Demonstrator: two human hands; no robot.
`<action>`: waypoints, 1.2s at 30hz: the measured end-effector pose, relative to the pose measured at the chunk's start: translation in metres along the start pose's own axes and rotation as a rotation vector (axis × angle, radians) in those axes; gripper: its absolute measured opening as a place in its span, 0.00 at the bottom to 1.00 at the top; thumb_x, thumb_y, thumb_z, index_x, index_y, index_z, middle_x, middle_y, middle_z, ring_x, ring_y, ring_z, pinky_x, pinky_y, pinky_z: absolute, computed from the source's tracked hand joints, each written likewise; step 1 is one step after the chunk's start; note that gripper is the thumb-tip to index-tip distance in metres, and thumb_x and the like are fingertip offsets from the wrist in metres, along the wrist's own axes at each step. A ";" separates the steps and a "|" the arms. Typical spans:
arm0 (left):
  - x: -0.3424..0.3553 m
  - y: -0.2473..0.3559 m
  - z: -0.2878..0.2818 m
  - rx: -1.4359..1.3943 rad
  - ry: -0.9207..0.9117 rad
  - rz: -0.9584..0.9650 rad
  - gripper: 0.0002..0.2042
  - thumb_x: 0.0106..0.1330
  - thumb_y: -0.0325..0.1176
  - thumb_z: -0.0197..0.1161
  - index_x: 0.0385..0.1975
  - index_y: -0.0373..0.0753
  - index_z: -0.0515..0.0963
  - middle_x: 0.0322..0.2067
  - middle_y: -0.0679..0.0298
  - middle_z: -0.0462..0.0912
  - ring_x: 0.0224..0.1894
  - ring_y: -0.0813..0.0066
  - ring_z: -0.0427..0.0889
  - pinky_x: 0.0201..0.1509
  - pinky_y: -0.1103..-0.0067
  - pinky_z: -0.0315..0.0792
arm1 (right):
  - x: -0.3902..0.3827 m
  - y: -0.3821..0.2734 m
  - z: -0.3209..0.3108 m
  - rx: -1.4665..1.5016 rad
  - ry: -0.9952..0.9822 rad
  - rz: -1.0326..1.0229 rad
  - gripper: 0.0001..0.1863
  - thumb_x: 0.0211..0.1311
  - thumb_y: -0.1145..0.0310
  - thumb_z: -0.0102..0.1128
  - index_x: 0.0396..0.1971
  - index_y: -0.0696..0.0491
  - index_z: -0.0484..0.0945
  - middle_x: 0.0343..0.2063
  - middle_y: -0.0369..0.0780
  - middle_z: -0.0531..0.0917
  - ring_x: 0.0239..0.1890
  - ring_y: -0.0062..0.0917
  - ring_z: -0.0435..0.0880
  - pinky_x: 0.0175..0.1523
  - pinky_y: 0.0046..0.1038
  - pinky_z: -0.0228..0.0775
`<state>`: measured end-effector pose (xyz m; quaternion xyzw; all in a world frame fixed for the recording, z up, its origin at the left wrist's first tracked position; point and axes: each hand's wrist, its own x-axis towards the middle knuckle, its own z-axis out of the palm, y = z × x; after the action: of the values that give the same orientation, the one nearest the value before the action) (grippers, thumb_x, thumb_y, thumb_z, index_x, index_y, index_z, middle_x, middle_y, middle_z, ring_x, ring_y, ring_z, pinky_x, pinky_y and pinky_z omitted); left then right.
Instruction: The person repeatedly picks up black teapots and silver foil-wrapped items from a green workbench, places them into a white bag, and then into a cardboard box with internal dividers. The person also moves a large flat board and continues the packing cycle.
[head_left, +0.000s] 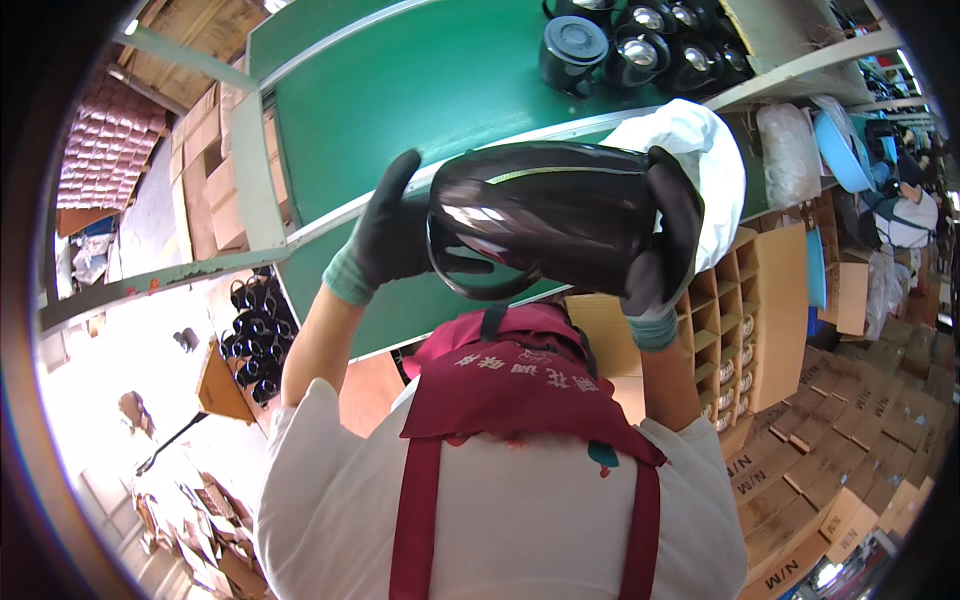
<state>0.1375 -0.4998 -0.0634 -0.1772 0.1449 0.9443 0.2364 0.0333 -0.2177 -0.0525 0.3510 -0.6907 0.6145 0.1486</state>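
Observation:
A large glossy black jug [545, 205] lies sideways in the air before my chest, above the near edge of the green table [410, 110]. Its curved handle [480, 290] hangs on the lower left side. My left hand [395, 230], in a dark glove with a green cuff, grips the left end, thumb raised. My right hand [668, 235], gloved likewise, wraps round the right end. Behind the right hand is a bunched white cloth or bag [715, 165]; whether the hand touches it, I cannot tell.
Several black jugs [640, 55] stand at the table's far right, one with a dark lid [575, 45]. A divided carton [735, 300] stands open at right, by stacked cardboard boxes [830, 420]. More black jugs [260, 335] are at lower left. A metal frame [165, 275] borders the table.

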 end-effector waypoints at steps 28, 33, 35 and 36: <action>-0.012 0.031 -0.158 0.621 0.786 0.555 0.18 0.70 0.44 0.58 0.49 0.35 0.77 0.36 0.63 0.80 0.38 0.74 0.79 0.46 0.76 0.74 | 0.196 0.249 0.207 -0.835 -0.461 0.239 0.46 0.37 0.40 0.73 0.62 0.31 0.67 0.66 0.45 0.55 0.67 0.50 0.51 0.63 0.62 0.51; -0.043 -0.028 -0.240 0.678 1.082 0.343 0.17 0.69 0.42 0.58 0.49 0.37 0.77 0.35 0.63 0.83 0.34 0.74 0.81 0.37 0.79 0.75 | 0.234 0.330 0.235 -1.191 -0.584 0.484 0.49 0.45 0.35 0.65 0.69 0.30 0.57 0.70 0.46 0.49 0.70 0.58 0.47 0.62 0.68 0.52; -0.056 -0.053 -0.275 0.755 1.080 0.373 0.16 0.69 0.40 0.58 0.49 0.37 0.77 0.34 0.64 0.82 0.33 0.76 0.80 0.36 0.80 0.74 | 0.233 0.333 0.240 -1.272 -0.583 0.506 0.51 0.47 0.36 0.64 0.71 0.33 0.51 0.71 0.46 0.48 0.70 0.58 0.45 0.63 0.69 0.48; -0.067 -0.080 -0.323 0.924 1.139 0.452 0.15 0.65 0.40 0.62 0.45 0.36 0.79 0.36 0.57 0.84 0.37 0.65 0.82 0.43 0.73 0.75 | 0.228 0.330 0.249 -1.252 -0.606 0.481 0.51 0.47 0.36 0.64 0.71 0.36 0.51 0.71 0.47 0.47 0.70 0.58 0.46 0.62 0.70 0.47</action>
<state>0.3190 -0.5736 -0.3403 -0.4856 0.6569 0.5763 -0.0237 -0.2925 -0.5241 -0.2033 0.1936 -0.9809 -0.0033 -0.0153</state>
